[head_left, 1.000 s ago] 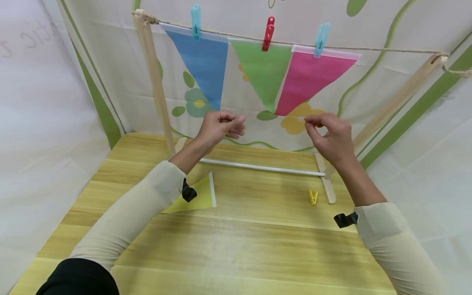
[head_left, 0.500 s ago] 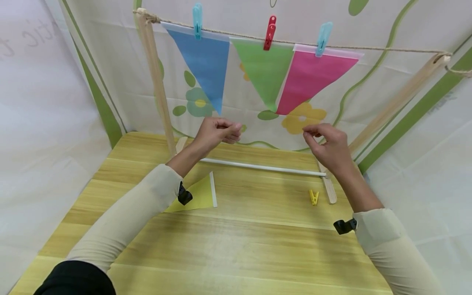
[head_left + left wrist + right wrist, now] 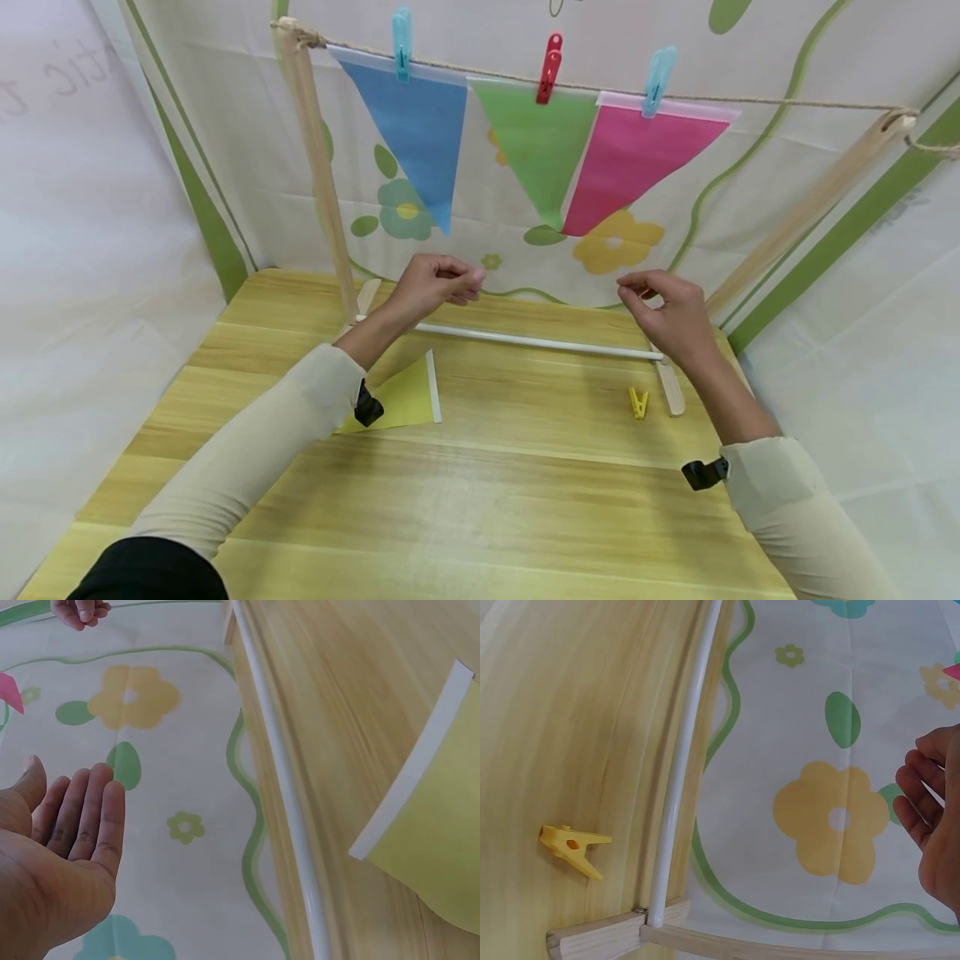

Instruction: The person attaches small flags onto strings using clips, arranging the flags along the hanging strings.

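My left hand [image 3: 435,287] hovers in the air below the blue pennant [image 3: 420,125], fingers loosely bent and holding nothing; its palm shows bare in the left wrist view. Below the pink pennant [image 3: 637,158], to its right, my right hand [image 3: 667,308] is raised with relaxed fingers and nothing between them. Blue, green [image 3: 536,137] and pink pennants hang from a twine [image 3: 780,101], under two light blue clothespins [image 3: 657,81] and a red clothespin [image 3: 549,68]. On the table, a yellow pennant [image 3: 405,396] with a white edge lies partly under my left forearm. A yellow clothespin [image 3: 574,847] lies at the right.
Two wooden posts [image 3: 318,167] hold the twine, standing on wooden feet [image 3: 670,387]. A white rod [image 3: 525,339] joins them low along the back of the wooden table [image 3: 480,500]. Behind hangs a printed fabric sheet [image 3: 150,637], with white sheets [image 3: 97,250] on both sides.
Both hands have sunk lower, away from the hanging pennants, the left also drifting slightly left. The pennants and clothespins stay in place.
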Demonstrator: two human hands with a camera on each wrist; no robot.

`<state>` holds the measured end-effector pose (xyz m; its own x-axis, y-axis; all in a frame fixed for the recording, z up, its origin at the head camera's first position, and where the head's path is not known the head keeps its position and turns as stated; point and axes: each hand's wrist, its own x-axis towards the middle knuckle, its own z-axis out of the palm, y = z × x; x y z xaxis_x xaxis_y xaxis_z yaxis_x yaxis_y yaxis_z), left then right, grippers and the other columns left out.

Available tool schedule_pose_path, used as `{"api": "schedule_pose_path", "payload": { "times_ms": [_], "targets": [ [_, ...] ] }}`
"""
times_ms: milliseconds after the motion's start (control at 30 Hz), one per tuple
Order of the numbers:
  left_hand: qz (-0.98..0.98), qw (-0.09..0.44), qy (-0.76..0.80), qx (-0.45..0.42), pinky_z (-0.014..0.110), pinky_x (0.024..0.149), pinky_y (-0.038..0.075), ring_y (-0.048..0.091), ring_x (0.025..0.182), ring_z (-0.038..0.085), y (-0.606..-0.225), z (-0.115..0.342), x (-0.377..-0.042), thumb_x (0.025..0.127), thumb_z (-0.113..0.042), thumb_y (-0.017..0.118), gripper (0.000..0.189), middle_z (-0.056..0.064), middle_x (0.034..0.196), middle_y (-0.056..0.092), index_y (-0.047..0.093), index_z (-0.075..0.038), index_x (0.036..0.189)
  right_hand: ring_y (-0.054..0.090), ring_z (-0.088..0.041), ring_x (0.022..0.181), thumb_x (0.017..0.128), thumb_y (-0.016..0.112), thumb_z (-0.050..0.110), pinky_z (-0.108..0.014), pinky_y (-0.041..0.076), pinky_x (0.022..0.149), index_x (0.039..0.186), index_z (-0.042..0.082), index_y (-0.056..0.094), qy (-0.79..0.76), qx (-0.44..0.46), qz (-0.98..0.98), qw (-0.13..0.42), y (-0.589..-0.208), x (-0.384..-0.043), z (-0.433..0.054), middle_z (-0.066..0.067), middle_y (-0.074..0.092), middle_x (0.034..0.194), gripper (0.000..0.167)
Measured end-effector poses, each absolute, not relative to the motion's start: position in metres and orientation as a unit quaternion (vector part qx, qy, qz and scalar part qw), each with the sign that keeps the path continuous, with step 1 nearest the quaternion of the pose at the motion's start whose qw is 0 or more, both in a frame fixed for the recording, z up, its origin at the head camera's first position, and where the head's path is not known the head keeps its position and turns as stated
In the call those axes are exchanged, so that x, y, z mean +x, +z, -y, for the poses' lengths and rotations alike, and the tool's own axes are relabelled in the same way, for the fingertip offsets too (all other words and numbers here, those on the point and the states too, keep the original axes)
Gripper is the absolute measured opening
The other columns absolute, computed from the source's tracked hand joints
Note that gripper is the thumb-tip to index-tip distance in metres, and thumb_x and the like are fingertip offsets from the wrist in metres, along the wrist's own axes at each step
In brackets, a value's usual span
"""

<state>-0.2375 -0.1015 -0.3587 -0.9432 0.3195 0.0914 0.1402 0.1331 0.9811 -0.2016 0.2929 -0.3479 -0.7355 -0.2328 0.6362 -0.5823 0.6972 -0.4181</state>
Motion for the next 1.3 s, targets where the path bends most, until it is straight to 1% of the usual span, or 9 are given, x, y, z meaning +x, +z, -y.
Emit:
{"api": "schedule_pose_path", "payload": {
  "times_ms": [133, 367, 533, 600, 700, 900, 1000, 1200, 1300],
  "targets": [
    [-0.760, 0.074, 0.629, 0.150, 0.041, 0.098, 0.071, 0.081, 0.090, 0.012, -0.363, 0.104, -0.238, 0.111, -0.028, 0.078, 0.030, 0.026, 0.119, 0.083, 0.082, -0.001, 0.123, 0.058, 0.019, 0.092, 0.104, 0.079, 0.005, -0.007, 0.053, 0.083, 0.114, 0.003, 0.086, 0.300, 0.212, 0.892, 0.264, -0.353, -0.198, -0.296, -0.015, 0.086, 0.104, 0.012],
    [-0.773, 0.091, 0.612, 0.142, 0.033, 0.092, 0.070, 0.081, 0.094, 0.012, -0.371, 0.111, -0.236, 0.111, -0.027, 0.078, 0.029, 0.025, 0.121, 0.082, 0.082, -0.002, 0.126, 0.056, 0.019, 0.088, 0.106, 0.077, 0.009, -0.006, 0.049, 0.079, 0.114, 0.005, 0.086, 0.289, 0.190, 0.908, 0.238, -0.364, -0.194, -0.302, -0.014, 0.084, 0.101, 0.013],
    [-0.777, 0.099, 0.606, 0.140, 0.032, 0.092, 0.070, 0.080, 0.095, 0.010, -0.377, 0.116, -0.236, 0.111, -0.024, 0.078, 0.029, 0.016, 0.118, 0.084, 0.081, -0.001, 0.128, 0.057, 0.015, 0.088, 0.108, 0.076, 0.013, -0.009, 0.052, 0.079, 0.115, 0.005, 0.085, 0.279, 0.178, 0.918, 0.220, -0.373, -0.192, -0.307, -0.013, 0.084, 0.101, 0.014],
    [-0.778, 0.103, 0.604, 0.138, 0.031, 0.092, 0.070, 0.080, 0.095, 0.010, -0.380, 0.117, -0.236, 0.111, -0.024, 0.078, 0.029, 0.014, 0.118, 0.084, 0.081, -0.001, 0.127, 0.058, 0.013, 0.088, 0.109, 0.076, 0.014, -0.006, 0.050, 0.079, 0.116, 0.005, 0.085, 0.278, 0.174, 0.921, 0.213, -0.376, -0.191, -0.309, -0.012, 0.084, 0.102, 0.014],
    [-0.781, 0.112, 0.601, 0.130, 0.037, 0.097, 0.070, 0.080, 0.096, 0.011, -0.383, 0.118, -0.236, 0.110, -0.025, 0.078, 0.030, 0.016, 0.120, 0.084, 0.081, -0.001, 0.128, 0.058, 0.012, 0.088, 0.110, 0.075, 0.015, -0.003, 0.048, 0.079, 0.118, 0.006, 0.085, 0.282, 0.169, 0.923, 0.201, -0.379, -0.189, -0.310, -0.012, 0.084, 0.103, 0.015],
    [-0.778, 0.128, 0.603, 0.123, 0.062, 0.113, 0.062, 0.080, 0.098, 0.013, -0.389, 0.119, -0.237, 0.111, -0.024, 0.077, 0.031, 0.025, 0.129, 0.079, 0.079, -0.001, 0.132, 0.059, 0.012, 0.088, 0.111, 0.073, 0.014, -0.001, 0.047, 0.078, 0.124, 0.005, 0.082, 0.295, 0.163, 0.922, 0.189, -0.383, -0.188, -0.313, -0.014, 0.083, 0.104, 0.018],
    [-0.780, 0.128, 0.600, 0.125, 0.063, 0.113, 0.062, 0.080, 0.098, 0.013, -0.390, 0.119, -0.237, 0.111, -0.024, 0.077, 0.030, 0.023, 0.127, 0.080, 0.079, -0.001, 0.131, 0.059, 0.012, 0.089, 0.111, 0.073, 0.015, -0.001, 0.048, 0.078, 0.126, 0.005, 0.081, 0.298, 0.159, 0.923, 0.185, -0.384, -0.187, -0.314, -0.014, 0.083, 0.105, 0.020],
    [-0.779, 0.129, 0.600, 0.133, 0.059, 0.112, 0.064, 0.080, 0.100, 0.014, -0.390, 0.119, -0.235, 0.112, -0.021, 0.076, 0.029, 0.013, 0.120, 0.083, 0.079, -0.001, 0.132, 0.058, 0.014, 0.091, 0.111, 0.073, 0.015, -0.002, 0.048, 0.080, 0.131, 0.005, 0.080, 0.298, 0.156, 0.926, 0.175, -0.386, -0.186, -0.314, -0.014, 0.083, 0.109, 0.023],
    [-0.777, 0.130, 0.601, 0.136, 0.061, 0.113, 0.063, 0.081, 0.106, 0.021, -0.391, 0.118, -0.235, 0.112, -0.020, 0.075, 0.028, 0.014, 0.121, 0.082, 0.079, -0.001, 0.132, 0.058, 0.013, 0.091, 0.112, 0.073, 0.016, -0.002, 0.048, 0.080, 0.132, 0.006, 0.080, 0.299, 0.155, 0.926, 0.172, -0.387, -0.186, -0.314, -0.014, 0.082, 0.110, 0.024]
  ]
}}
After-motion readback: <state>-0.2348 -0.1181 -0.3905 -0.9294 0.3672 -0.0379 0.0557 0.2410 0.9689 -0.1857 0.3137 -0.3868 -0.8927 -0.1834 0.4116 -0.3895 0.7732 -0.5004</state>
